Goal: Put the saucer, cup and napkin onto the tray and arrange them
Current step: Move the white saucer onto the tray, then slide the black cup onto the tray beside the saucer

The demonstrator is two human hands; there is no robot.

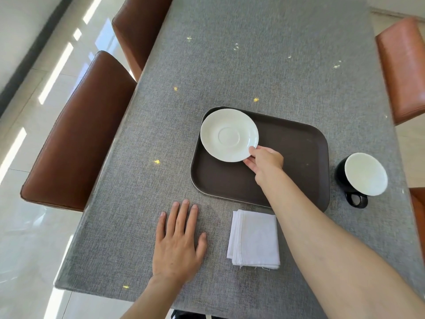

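Observation:
A white saucer (pixel 229 135) is over the far left corner of the dark brown tray (pixel 296 153). My right hand (pixel 264 161) pinches the saucer's near right rim; whether it rests on the tray or hovers just above it I cannot tell. A black cup with a white inside (pixel 361 174) stands on the table to the right of the tray, its handle toward me. A folded white napkin (pixel 254 239) lies on the table just in front of the tray. My left hand (pixel 178 242) lies flat on the table, fingers spread, left of the napkin.
The grey cloth-covered table (pixel 253 65) stretches away from me. Two brown leather chairs (pixel 80 134) stand along its left side and an orange-brown chair (pixel 404 70) on the right. The table's near edge runs just below my left wrist.

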